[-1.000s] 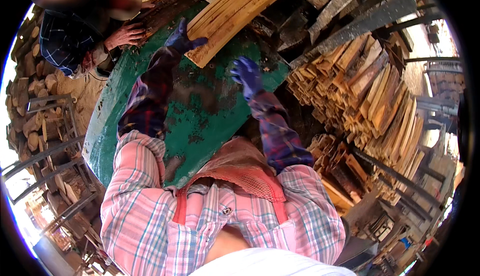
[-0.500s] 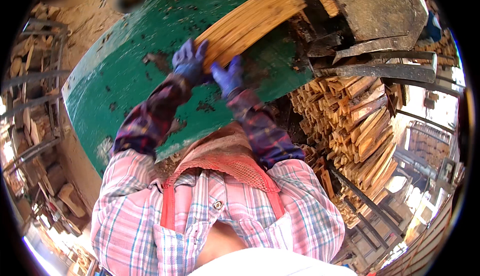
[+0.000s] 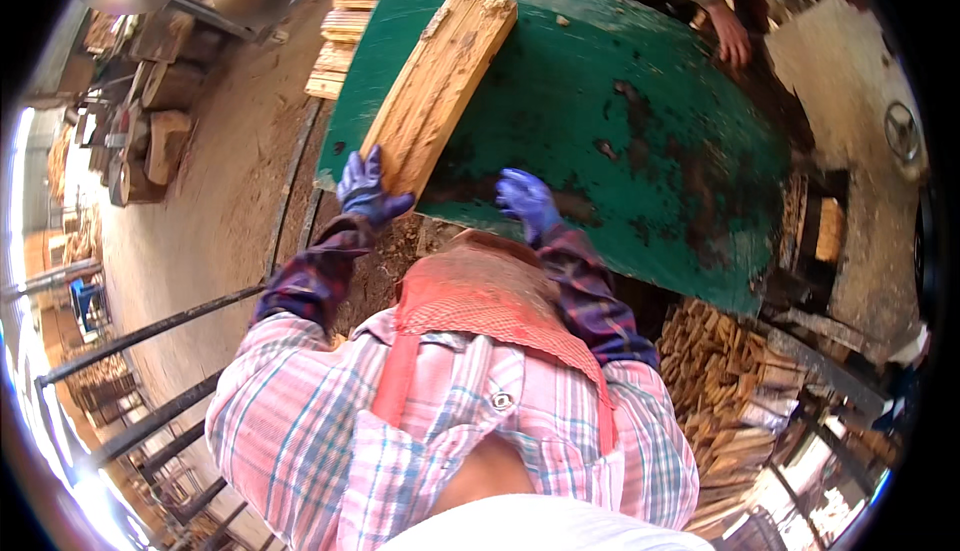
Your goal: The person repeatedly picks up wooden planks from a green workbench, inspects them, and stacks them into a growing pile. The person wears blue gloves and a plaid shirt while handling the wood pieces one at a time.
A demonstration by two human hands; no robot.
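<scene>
**Green table, long plank at its left end**

Head view: pale, rough plank (image 3: 435, 96) lies on the left part of the green table (image 3: 560, 71), slanting far and right, near end by the near edge. Gloved left hand (image 3: 370, 191) at that end, fingers and thumb spread about its left corner; cannot tell whether they clasp it. Gloved right hand (image 3: 530, 201) apart from the wood, fingers loosely bent, holding nothing. Beyond the left edge, stack of cut pieces (image 3: 345, 41); far right, co-worker's hand (image 3: 732, 36).

Handling, judged by eye: stiff, fairly heavy, hardly fragile; coarse grain likely splintery, not slippery. Best hold: both long edges, one hand each side, near mid-length.
</scene>
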